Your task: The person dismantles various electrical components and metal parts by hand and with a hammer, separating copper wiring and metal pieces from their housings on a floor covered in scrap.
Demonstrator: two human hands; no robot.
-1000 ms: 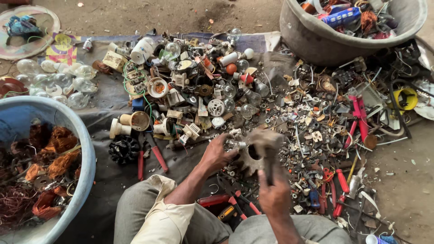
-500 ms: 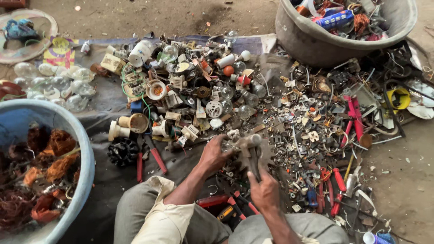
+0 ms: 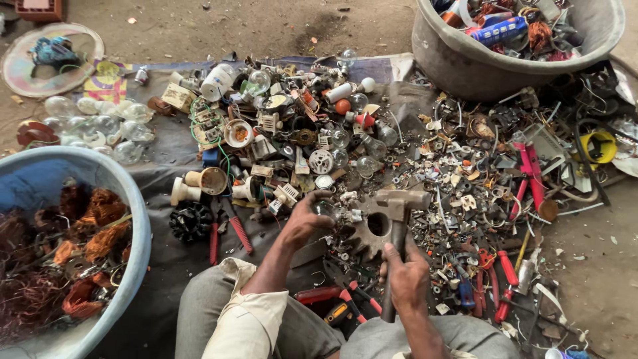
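Note:
My right hand [image 3: 407,276] grips the handle of a rusty metal hammer [image 3: 401,207]. Its head is low over a large toothed gear [image 3: 367,234] lying flat on the dark cloth. My left hand [image 3: 307,216] is closed on a small round part [image 3: 325,209] at the gear's left edge, just left of the hammer head. Scrap metal bits, bulbs and sockets lie all around both hands. My knees sit at the bottom edge.
A blue tub [image 3: 136,219] of copper wire stands at the left. A grey tub [image 3: 465,63] of mixed scrap stands at the upper right. Red-handled pliers [image 3: 236,226] and other tools lie beside my knees. Glass bulbs [image 3: 100,123] rest at upper left.
The hammer was raised upright over the gear a second ago; it has come down so its head now sits low at the gear. My left hand stayed at the gear's left edge.

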